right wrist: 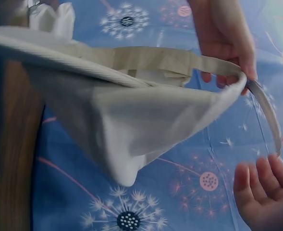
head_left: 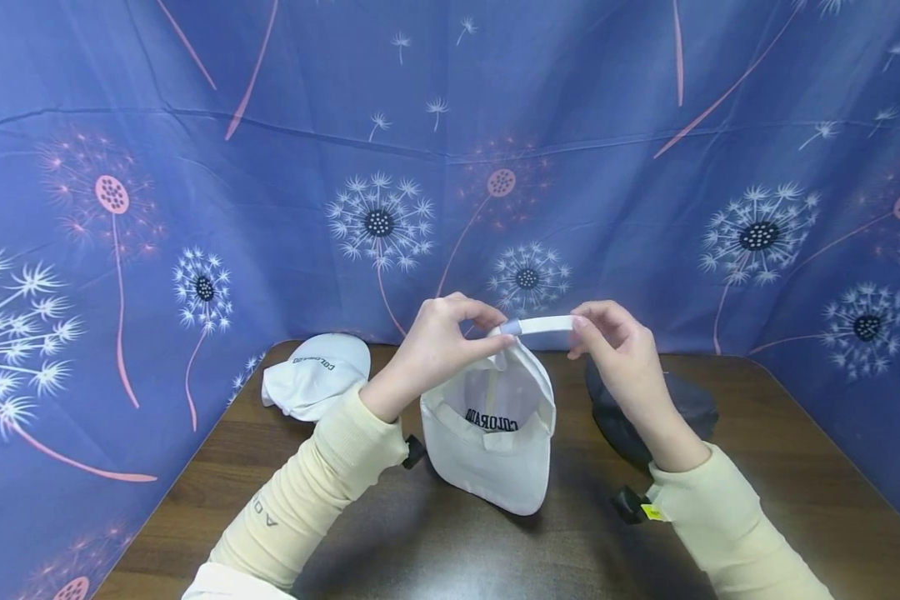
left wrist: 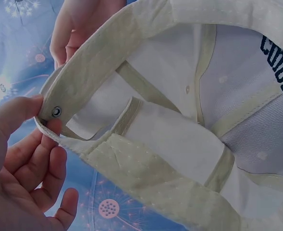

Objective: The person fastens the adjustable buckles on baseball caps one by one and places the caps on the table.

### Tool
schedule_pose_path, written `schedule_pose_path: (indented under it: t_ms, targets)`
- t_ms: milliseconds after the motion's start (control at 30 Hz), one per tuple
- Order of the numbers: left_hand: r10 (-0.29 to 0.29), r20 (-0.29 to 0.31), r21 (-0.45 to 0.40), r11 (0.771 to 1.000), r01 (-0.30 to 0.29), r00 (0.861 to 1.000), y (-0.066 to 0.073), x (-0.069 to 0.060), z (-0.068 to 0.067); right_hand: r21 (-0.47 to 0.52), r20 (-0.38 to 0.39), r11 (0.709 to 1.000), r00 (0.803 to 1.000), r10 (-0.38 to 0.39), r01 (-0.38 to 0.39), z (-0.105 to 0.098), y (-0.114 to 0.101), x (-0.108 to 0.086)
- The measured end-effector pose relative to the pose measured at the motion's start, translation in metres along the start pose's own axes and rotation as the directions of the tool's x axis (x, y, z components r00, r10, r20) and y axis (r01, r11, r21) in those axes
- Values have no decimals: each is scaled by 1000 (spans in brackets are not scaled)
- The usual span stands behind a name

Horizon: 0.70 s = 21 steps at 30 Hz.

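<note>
A white cap (head_left: 487, 458) with dark lettering hangs over the table, its inside turned toward me and its brim down. My left hand (head_left: 450, 337) pinches the back of the cap at the buckle (head_left: 512, 327) on its strap. In the left wrist view, the left hand (left wrist: 35, 163) holds the band edge between thumb and fingers, beside a metal eyelet (left wrist: 56, 111). My right hand (head_left: 618, 354) pinches the free end of the white strap (head_left: 546, 324), which stretches between both hands. In the right wrist view, the strap (right wrist: 268, 108) curves down to the right fingertips (right wrist: 276, 166).
A second white cap (head_left: 318, 375) lies on the brown table (head_left: 217, 475) at the left. Behind my right hand lies a dark cap (head_left: 690, 404), partly hidden by that hand and forearm. A blue patterned cloth (head_left: 450, 75) hangs behind the table.
</note>
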State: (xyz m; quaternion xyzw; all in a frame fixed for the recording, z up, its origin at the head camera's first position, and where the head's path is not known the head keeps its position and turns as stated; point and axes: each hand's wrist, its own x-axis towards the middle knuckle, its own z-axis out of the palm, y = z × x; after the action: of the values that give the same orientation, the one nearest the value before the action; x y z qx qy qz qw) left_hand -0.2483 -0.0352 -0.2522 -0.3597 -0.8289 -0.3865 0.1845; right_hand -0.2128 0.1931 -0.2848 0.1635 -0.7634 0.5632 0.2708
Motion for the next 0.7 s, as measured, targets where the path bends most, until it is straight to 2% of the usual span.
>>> schedule_pose_path:
  t_ms: [33, 100, 167, 233, 333, 400, 500, 567, 633, 700]
  targets:
    - [4, -2, 1, 1000, -4, 1000, 0, 0, 0, -69, -27, 997, 999, -46, 44, 1, 0, -1]
    - [7, -6, 1, 1000, -7, 1000, 0, 0, 0, -189, -72, 970, 983, -166, 150, 3, 0, -4]
    - [7, -8, 5, 1000, -7, 1000, -1, 0, 1, -276, -102, 925, 949, -299, 262, 5, 0, -5]
    - [8, -11, 8, 1000, -8, 1000, -1, -1, 1, -339, -110, 867, 900, -422, 365, 8, 0, -7]
    - [14, -16, 15, 1000, -13, 1000, 0, -1, 1, -417, -87, 762, 813, -576, 496, 15, -1, -10]
    - [18, -20, 20, 1000, -17, 1000, 1, -1, 2, -464, -57, 681, 748, -661, 566, 22, -2, -12]
    - [16, -27, 27, 1000, -16, 1000, 2, -2, 3, -520, -25, 556, 639, -769, 648, 34, -1, -14]
    - [14, -30, 26, 1000, -13, 999, 3, -2, 4, -546, -15, 492, 579, -815, 678, 41, 1, -13]
    - [11, -35, 27, 1000, -10, 999, 4, -3, 4, -566, -5, 446, 538, -843, 694, 46, 3, -13]
    - [3, -38, 26, 1000, -2, 999, 6, -4, 5, -575, 13, 417, 517, -856, 704, 49, 5, -14]
